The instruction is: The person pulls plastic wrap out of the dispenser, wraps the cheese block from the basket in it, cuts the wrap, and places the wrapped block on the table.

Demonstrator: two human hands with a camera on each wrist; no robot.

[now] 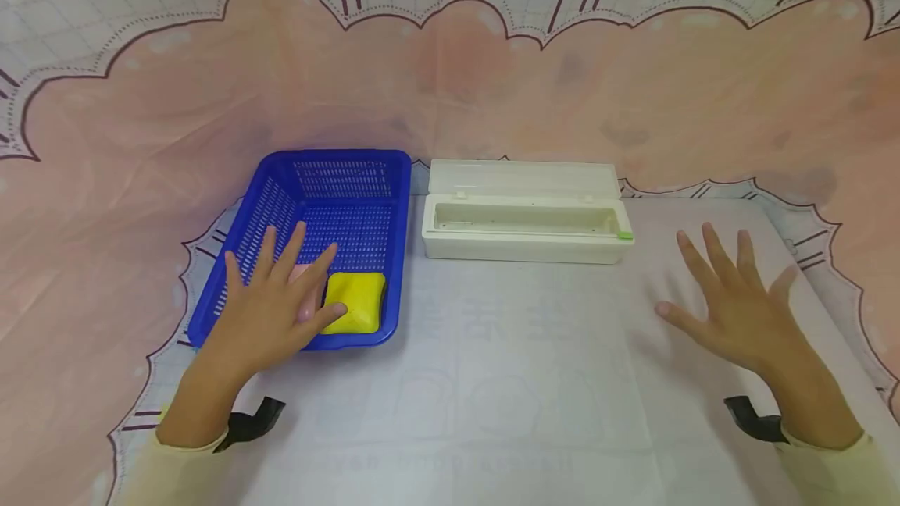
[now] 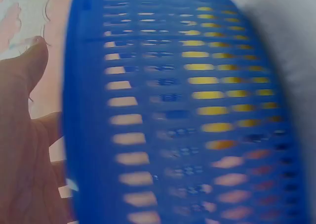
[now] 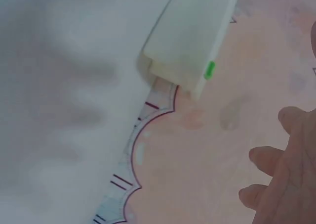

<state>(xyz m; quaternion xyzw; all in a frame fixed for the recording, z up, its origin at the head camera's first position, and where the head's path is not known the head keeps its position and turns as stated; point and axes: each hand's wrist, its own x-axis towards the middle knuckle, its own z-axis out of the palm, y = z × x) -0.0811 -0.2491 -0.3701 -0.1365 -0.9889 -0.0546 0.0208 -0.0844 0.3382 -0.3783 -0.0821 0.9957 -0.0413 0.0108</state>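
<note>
My left hand (image 1: 270,311) is spread, fingers apart, over the near left part of a blue plastic basket (image 1: 404,256). Inside the basket lie a yellow, pillow-shaped item (image 1: 358,299) and a pink item (image 1: 307,307) partly hidden behind my fingers. In the left wrist view the basket's slotted side (image 2: 168,100) fills most of the picture, with yellow and pink showing through the slots. My right hand (image 1: 738,311) is spread above the white surface at the right, holding nothing. Between the hands, farther back, stands a long white box (image 1: 520,248) with its lid (image 1: 523,178) raised.
A green tab (image 1: 624,236) marks the box's right front corner. White sheeting (image 1: 506,381) covers the work surface. Behind it and at the sides is a peach cloth (image 1: 492,92) with scalloped edging. Each wrist wears a black band (image 1: 253,422).
</note>
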